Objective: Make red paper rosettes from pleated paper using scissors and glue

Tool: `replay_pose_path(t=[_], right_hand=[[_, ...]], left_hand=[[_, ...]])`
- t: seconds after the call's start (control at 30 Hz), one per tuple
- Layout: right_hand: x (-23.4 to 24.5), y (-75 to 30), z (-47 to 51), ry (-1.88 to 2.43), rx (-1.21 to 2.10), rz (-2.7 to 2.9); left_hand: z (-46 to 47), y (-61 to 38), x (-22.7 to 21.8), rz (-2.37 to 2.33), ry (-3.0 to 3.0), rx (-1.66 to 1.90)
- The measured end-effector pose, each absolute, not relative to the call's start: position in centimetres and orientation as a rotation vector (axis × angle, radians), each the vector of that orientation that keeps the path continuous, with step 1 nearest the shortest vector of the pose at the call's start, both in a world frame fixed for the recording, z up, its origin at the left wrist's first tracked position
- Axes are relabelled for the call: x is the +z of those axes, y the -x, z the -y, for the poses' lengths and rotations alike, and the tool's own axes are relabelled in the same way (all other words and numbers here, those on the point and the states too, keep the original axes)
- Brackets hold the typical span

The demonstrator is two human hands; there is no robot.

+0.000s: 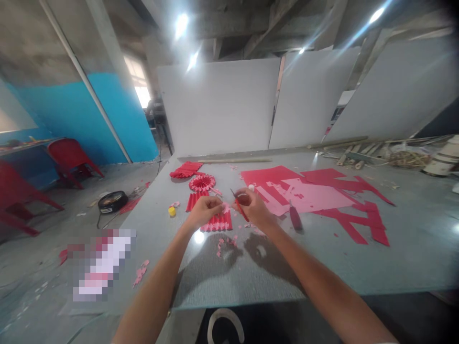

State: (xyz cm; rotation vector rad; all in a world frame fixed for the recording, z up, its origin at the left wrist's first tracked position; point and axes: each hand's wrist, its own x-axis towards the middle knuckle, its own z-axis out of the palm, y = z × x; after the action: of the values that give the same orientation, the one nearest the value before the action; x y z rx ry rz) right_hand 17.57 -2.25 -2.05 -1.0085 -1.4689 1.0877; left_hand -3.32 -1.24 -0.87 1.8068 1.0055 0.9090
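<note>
My right hand (253,208) is closed around a pair of scissors (243,209) with red handles, its blades pointing up and away. Close by on the left, my left hand (206,210) pinches a small bit of pink paper (225,208). Beneath both hands lies a pleated red paper piece (217,224) with a pink trim. Another pleated red strip (193,201) is partly covered by my left hand. Beyond it sit a round red and pink paper rosette (202,182) and a folded red paper piece (186,169). Pink scraps (226,244) lie below the hands.
Red paper sheets (265,176) and a pink sheet (315,196) spread over the table's right side. A dark red tool (295,217) stands near them. A yellow cap (172,211) lies left. Sticks (362,155) and a whitish container (442,157) are at the back right.
</note>
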Motion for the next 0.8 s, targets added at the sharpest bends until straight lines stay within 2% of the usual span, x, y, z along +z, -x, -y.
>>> replay_pose_path(t=[0.37,0.67,0.8], right_hand=[[-2.8,-18.3,1.3,1.220,0.606,1.290],[-2.6,-17.0,2.6,1.122,0.849,1.385],[-2.4,-16.8,2.8,1.040,1.063,1.426]], left_hand=[[1.2,3.5,-0.9,-1.065,-1.847,0.994],[1.2,3.1,-1.5,-1.169,-1.903,0.964],[1.5,2.9,-1.2,-1.160,-1.972,0.919]])
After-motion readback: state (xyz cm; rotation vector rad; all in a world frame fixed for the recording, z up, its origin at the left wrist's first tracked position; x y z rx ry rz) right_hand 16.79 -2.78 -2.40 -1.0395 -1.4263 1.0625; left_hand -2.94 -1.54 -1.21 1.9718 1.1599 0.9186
